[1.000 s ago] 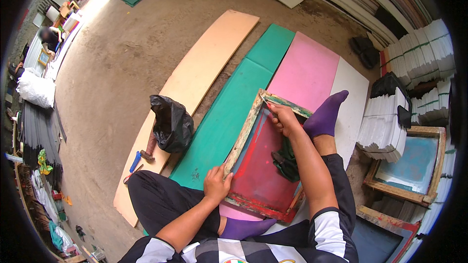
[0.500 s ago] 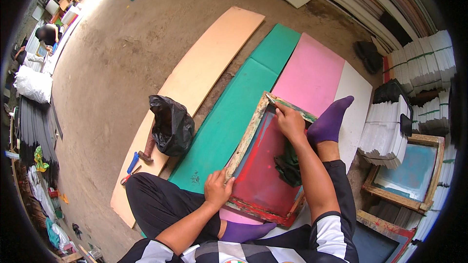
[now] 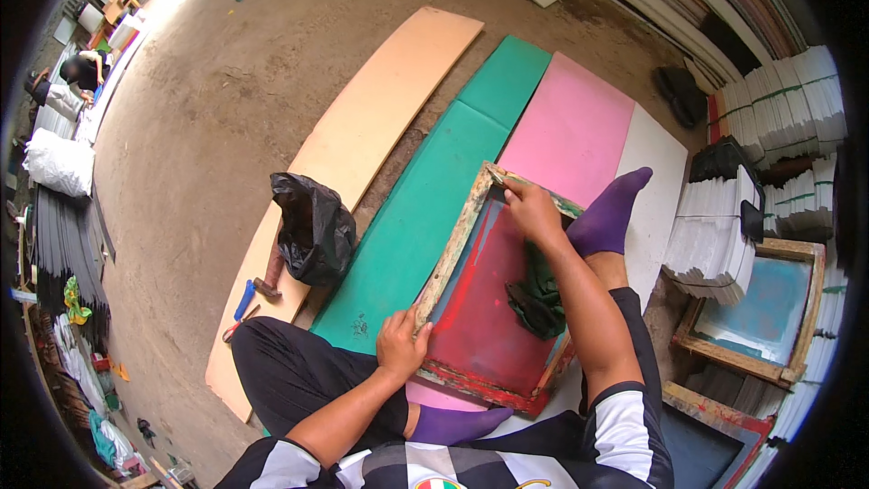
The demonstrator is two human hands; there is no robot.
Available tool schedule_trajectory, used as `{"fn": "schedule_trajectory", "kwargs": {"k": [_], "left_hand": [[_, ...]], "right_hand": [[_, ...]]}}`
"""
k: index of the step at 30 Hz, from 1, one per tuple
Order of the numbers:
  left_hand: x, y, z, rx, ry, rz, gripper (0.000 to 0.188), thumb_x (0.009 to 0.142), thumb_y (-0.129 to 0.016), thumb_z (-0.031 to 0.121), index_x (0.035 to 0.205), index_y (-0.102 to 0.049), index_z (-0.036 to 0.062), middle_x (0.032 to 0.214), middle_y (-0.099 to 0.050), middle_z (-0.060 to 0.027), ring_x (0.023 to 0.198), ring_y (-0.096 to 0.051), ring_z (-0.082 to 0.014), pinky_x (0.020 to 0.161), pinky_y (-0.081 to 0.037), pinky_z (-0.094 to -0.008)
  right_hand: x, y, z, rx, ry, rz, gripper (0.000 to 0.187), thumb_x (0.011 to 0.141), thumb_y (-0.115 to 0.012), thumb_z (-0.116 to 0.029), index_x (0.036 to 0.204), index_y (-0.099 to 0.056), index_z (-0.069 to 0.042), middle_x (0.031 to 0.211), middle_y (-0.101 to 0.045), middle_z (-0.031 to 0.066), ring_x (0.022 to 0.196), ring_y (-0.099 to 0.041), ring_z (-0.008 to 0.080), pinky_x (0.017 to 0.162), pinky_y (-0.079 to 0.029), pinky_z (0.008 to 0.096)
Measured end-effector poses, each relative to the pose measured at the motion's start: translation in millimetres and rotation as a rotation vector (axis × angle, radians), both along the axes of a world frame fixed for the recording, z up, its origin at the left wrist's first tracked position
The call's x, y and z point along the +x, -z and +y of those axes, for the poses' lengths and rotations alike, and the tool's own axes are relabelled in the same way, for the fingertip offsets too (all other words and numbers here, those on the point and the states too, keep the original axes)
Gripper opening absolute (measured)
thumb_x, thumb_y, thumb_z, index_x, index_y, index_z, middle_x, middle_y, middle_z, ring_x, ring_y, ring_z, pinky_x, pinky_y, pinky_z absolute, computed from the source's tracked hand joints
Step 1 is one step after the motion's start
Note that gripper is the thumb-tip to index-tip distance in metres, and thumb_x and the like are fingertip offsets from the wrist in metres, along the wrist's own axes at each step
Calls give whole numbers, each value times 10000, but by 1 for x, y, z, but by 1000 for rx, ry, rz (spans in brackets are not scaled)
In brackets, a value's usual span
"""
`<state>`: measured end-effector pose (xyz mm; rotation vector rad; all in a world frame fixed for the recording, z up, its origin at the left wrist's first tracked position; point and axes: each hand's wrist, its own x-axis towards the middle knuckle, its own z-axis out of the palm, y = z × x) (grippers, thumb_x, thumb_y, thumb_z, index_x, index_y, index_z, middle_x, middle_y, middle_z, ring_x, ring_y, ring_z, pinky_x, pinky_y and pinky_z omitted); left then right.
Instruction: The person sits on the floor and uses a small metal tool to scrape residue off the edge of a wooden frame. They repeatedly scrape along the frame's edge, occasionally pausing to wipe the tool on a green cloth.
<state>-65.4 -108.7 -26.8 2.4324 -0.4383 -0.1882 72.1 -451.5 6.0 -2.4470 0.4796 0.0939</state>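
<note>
Head view: right hand [image 3: 532, 208] far, left hand [image 3: 401, 344] near, along one edge

From my remote seat I see a rectangular, paint-streaked wooden frame [image 3: 459, 235] with a red-stained panel [image 3: 484, 308] inside it. It lies straight ahead of the wearer, between the bent left knee [image 3: 285, 362] and the outstretched right foot in a purple sock [image 3: 611, 217], over a flat pink sheet [image 3: 570, 122].

I read everything from its long axis: this runs away from the body, the far end leaning to the right. Both hands meet the frame at its left long rail, at opposite ends. The left hand has the rail's near end between thumb and fingers, thumb on the inner side. The right hand is closed around a slim tool with a pale tip [image 3: 497, 180], which points at the far left corner; I cannot tell whether the tip touches the wood or sits just over it. For that corner, the right hand is clearly the nearer one, the left well apart from it.

The right forearm passes above the frame's right part, beside a crumpled dark green cloth [image 3: 534, 308] lying on the panel. Off to the left, I see an open black plastic bag [image 3: 314, 235] and a brown-handled hammer [image 3: 268, 287], both apart from the hands.
</note>
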Motion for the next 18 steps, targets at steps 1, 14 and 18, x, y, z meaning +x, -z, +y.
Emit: {"fn": "schedule_trajectory", "kwargs": {"k": [1,14,18], "left_hand": [[0,0,1,3,-5,-8,453,898,-734,267,1266,-664,12,1024,-657,-146,907,-618,-355,800,-506,-453],[-1,2,1,-8,-18,-47,459,896,-735,279,1267,-666,18,1023,-656,-153,933,-621,-366,816,-508,-453],[-3,5,5,-13,-31,-40,460,896,-735,280,1271,-667,22,1020,-654,-148,929,-619,-362,821,-509,-454]], "right_hand": [[5,-5,3,150,21,-57,349,997,-564,-279,1298,-697,-163,1061,-729,247,1004,-701,432,893,-541,527],[-7,55,-1,146,55,-314,369,1022,-601,-257,1338,-688,-87,883,-710,104,764,-652,177,667,-513,327],[3,1,19,995,486,96,359,1040,-589,-248,1363,-681,-122,712,-549,0,568,-475,76,479,-390,256]]}}
